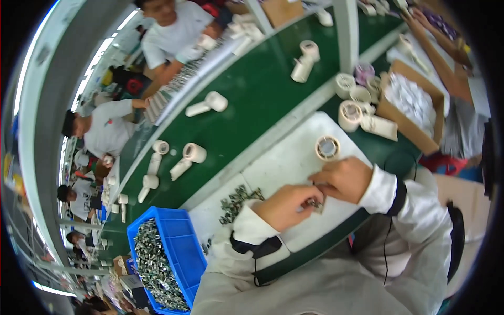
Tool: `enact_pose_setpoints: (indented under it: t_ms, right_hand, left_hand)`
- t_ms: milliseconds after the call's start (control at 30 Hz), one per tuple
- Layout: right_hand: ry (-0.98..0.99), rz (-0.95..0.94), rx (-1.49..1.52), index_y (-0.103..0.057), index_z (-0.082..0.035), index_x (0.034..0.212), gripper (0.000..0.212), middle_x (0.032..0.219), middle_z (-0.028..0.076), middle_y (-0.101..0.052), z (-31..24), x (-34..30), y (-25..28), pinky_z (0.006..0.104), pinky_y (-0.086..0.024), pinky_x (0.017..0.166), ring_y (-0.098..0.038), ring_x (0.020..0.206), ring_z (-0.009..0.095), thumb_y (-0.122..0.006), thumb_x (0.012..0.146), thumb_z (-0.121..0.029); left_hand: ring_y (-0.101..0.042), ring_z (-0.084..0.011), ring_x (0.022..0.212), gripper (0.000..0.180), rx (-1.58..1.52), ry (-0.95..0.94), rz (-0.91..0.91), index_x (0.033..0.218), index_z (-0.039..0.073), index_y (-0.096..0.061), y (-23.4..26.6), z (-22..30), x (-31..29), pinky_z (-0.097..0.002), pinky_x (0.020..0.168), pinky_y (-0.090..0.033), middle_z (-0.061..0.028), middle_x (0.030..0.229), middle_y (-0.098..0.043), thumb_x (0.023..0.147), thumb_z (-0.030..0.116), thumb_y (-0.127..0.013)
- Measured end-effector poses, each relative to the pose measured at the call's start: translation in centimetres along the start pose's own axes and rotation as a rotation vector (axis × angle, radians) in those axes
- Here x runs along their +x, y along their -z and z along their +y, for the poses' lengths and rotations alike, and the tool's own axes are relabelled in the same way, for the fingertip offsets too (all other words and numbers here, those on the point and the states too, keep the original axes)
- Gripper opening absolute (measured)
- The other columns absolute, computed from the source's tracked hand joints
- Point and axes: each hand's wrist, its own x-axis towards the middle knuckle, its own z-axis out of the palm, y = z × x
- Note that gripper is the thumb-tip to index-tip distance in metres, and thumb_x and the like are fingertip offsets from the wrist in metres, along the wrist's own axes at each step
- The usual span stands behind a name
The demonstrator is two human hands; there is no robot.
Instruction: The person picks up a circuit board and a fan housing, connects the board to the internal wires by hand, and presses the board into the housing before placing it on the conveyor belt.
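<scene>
My left hand point(287, 207) is closed around a small metallic part point(316, 203), possibly with a bit of circuit board, over the white work surface point(304, 142). My right hand point(345, 179) meets it from the right, its fingers curled and pressed together at the left fingertips. What the right fingers pinch is hidden. Just beyond my right hand a round cream housing point(327, 148) stands with its open end up, showing a grey disc inside. A heap of small green and metal parts point(237, 203) lies left of my left hand.
A blue bin point(184, 247) full of small metal parts point(157, 265) stands at the lower left. Cream handheld housings point(195, 153) lie on the green conveyor point(247, 105). At right are more housings point(350, 115) and a cardboard box point(438, 126) of white bags. Co-workers sit across the line.
</scene>
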Motion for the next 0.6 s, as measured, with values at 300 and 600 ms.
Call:
enact_pose_setpoints:
  t_ms: [300,600]
  right_hand:
    - [0.134,-0.001,-0.104,-0.073,-0.015,0.099,0.017,0.075,0.006,-0.067,-1.3,0.9,0.6,0.0384,-0.054,0.061,-0.068,0.068,0.025,-0.068,0.083,-0.020]
    - [-0.210,0.084,0.128,-0.073,-0.013,0.093,0.013,0.077,0.008,-0.071,-1.8,1.2,1.0,0.0382,-0.055,0.063,-0.069,0.070,0.027,-0.070,0.083,-0.020]
  left_hand:
    - [-0.068,-0.0196,0.083,0.021,-0.039,-0.013,-0.031,0.107,0.004,-0.064,0.1,0.2,-1.2,-0.0312,0.078,-0.056,-0.0076,0.096,-0.069,0.086,0.002,-0.065]
    - [-0.067,-0.0127,0.090,0.025,-0.229,0.001,-0.034,0.114,0.005,-0.063,0.5,0.8,-0.5,-0.0283,0.081,-0.055,-0.0054,0.102,-0.069,0.090,0.006,-0.068]
